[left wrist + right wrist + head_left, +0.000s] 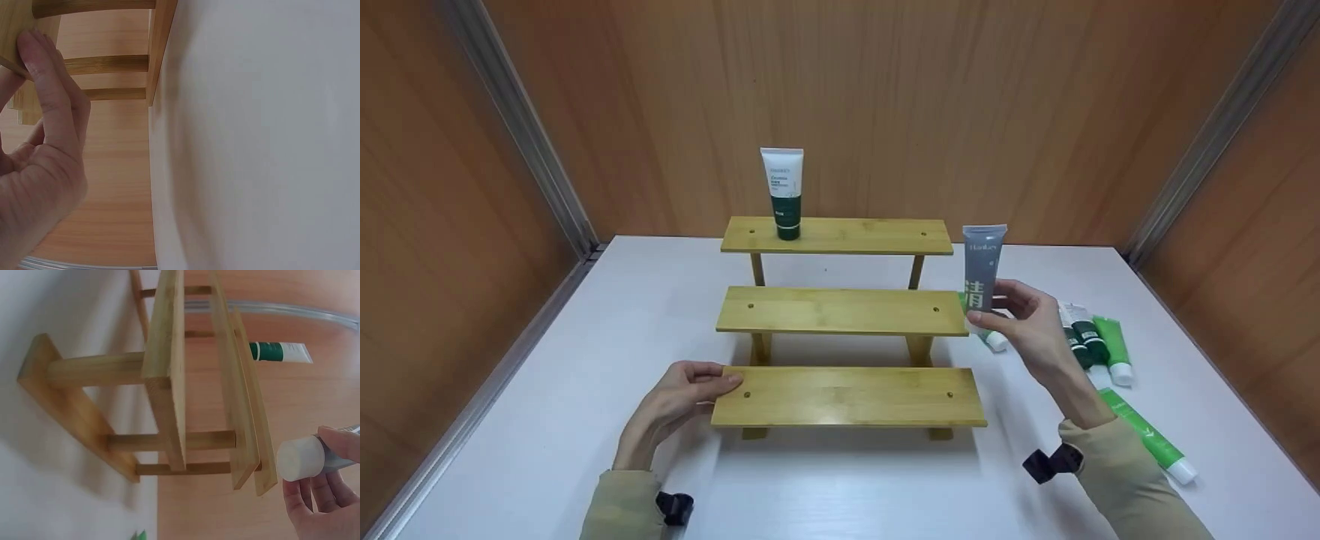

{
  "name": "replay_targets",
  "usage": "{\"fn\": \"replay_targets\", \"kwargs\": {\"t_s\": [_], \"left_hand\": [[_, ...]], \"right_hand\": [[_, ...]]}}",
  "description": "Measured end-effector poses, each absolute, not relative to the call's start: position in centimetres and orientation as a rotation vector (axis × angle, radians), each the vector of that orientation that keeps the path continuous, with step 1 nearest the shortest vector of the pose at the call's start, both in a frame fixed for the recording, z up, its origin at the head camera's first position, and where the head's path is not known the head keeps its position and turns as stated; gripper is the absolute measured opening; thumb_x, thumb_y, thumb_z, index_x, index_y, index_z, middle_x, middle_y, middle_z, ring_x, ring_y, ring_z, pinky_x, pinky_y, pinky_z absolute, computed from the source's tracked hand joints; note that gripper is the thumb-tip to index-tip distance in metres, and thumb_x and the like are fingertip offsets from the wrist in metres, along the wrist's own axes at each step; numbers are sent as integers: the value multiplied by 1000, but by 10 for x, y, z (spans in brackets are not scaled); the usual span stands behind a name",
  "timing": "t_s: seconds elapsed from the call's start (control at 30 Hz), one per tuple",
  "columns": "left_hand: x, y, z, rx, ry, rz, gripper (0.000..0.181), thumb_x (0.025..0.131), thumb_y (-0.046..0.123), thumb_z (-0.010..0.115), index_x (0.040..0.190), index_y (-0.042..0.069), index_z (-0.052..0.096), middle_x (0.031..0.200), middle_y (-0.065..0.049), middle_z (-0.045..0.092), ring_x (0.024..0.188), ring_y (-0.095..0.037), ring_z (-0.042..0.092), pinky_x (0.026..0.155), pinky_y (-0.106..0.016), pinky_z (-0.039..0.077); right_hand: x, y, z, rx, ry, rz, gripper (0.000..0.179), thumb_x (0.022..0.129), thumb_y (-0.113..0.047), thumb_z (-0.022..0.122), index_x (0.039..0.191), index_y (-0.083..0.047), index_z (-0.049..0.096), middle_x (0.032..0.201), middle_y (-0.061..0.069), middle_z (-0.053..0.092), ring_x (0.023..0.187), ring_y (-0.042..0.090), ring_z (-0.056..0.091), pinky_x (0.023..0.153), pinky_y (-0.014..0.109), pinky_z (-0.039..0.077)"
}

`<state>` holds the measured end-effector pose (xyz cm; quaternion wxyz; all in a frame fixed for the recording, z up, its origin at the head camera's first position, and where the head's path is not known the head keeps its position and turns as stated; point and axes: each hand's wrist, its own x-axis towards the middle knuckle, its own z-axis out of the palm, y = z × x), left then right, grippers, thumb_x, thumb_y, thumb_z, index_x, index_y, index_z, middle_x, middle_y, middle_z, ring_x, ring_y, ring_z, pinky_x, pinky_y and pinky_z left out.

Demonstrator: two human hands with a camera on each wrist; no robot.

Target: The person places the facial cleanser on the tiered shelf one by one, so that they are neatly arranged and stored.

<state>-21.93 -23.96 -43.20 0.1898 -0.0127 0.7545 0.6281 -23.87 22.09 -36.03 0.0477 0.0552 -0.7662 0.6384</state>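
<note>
Right fingers (1017, 291) around one grey tube (984, 259), left fingers (53, 104) in pinch on one three-tier rack (844, 311)

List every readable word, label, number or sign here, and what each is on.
"Hankey" (probable reading): upper part of the gray tube in the right hand.
"洁": larger, lower on the gray tube; the character beneath is unclear.
White-and-green tube on the top shelf: print too small to read reliably.
Tubes lying at right: marks too small or blurred.
No readable numbers.
</note>
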Motion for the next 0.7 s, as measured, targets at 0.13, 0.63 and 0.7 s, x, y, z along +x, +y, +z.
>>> {"fn": "replay_targets", "kwargs": {"t_s": [0.13,0.63,0.7], "left_hand": [[-219,-240,-432,-39,2124,1768,44,92,31,75,117,-3,61,98,1,72,90,-11,70,80,-26,60],[-220,-241,-433,-14,2131,1756,45,93,31,74,118,-4,61,99,0,72,91,-11,70,81,-26,59],[-220,-241,-433,-16,2133,1758,44,93,30,74,117,-4,61,98,1,71,90,-11,69,81,-26,59]], "right_hand": [[-243,213,-355,142,-2315,1974,56,86,-8,80,136,-1,56,116,-8,65,111,14,59,94,19,53],[-267,181,-343,142,-2196,2061,54,87,-6,78,136,-2,55,120,-1,62,117,18,57,98,21,51],[-270,176,-342,146,-2154,2098,53,86,-3,77,134,-1,55,119,0,62,117,19,56,97,22,52]]}}
